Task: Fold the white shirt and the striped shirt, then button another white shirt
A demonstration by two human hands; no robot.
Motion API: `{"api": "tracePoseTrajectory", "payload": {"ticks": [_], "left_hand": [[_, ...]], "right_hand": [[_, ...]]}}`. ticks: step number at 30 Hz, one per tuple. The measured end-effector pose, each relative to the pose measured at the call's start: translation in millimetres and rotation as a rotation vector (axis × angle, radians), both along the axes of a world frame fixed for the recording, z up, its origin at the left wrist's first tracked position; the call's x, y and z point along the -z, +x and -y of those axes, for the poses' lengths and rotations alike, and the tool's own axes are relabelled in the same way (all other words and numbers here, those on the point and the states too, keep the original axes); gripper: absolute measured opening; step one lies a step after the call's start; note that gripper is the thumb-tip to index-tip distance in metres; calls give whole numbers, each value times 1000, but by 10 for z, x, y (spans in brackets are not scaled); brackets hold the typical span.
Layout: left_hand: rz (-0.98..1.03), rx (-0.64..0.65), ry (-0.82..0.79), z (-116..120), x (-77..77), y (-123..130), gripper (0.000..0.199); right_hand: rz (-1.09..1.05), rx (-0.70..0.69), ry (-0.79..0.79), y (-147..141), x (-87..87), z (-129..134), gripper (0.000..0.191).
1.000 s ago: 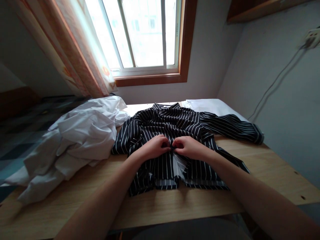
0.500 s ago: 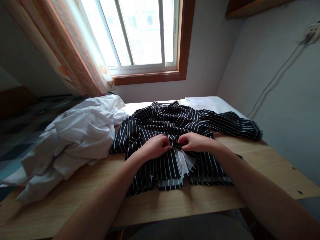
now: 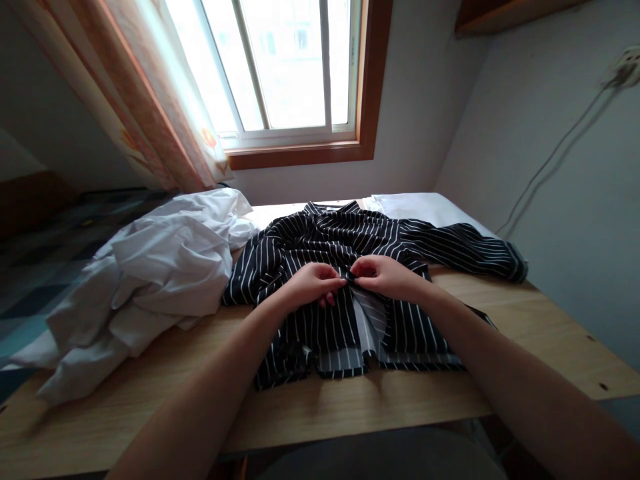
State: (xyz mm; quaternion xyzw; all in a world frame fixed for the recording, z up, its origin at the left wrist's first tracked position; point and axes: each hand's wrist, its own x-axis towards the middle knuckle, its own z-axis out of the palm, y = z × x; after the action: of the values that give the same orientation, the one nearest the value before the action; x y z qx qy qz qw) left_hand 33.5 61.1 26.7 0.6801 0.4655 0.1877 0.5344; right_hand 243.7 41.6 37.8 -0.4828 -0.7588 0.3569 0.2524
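Observation:
A black shirt with white stripes (image 3: 345, 233) lies front up on the wooden table (image 3: 360, 410), its collar toward the window and one sleeve stretched to the right. Over the middle of its front, my left hand (image 3: 316, 283) pinches the cloth along the opening. Close beside it, my right hand (image 3: 384, 276) pinches the other front edge, lifting it a little. The fingertips of both hands nearly meet. Below them the front parts and the pale inner side shows. Any button between the fingers is too small to make out.
A crumpled white cloth (image 3: 165, 260) lies to the left, hanging toward a checked surface (image 3: 30, 293). Flat white material (image 3: 425, 207) lies behind the right sleeve. A window (image 3: 285, 67), a curtain (image 3: 150, 113) and a wall cord (image 3: 555, 163) are beyond.
Both hands have risen slightly up the shirt front and come closer together, still pinching. The lower front edges have shifted, and the opening below the hands hangs straighter.

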Motion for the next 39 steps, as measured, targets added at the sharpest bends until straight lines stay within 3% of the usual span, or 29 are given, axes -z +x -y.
{"api": "tracePoseTrajectory", "payload": {"ticks": [5,13,25,32,39], "left_hand": [[146,32,-160,-52,61,-33,18],[154,37,-167,-44,47,-32,18],[175,58,-173,-66,83,-42,20],[207,44,-225,-76,69,-69,22],[206,45,-216,-62,44,-63,22]], "right_hand": [[0,-1,-11,-22,72,-21,19],[-2,9,-26,-32,44,2,17],[-172,21,-250,52,25,-35,20],[-156,22,-167,4,-9,15,19],[-165,2,-203,-14,2,27,17]]}}
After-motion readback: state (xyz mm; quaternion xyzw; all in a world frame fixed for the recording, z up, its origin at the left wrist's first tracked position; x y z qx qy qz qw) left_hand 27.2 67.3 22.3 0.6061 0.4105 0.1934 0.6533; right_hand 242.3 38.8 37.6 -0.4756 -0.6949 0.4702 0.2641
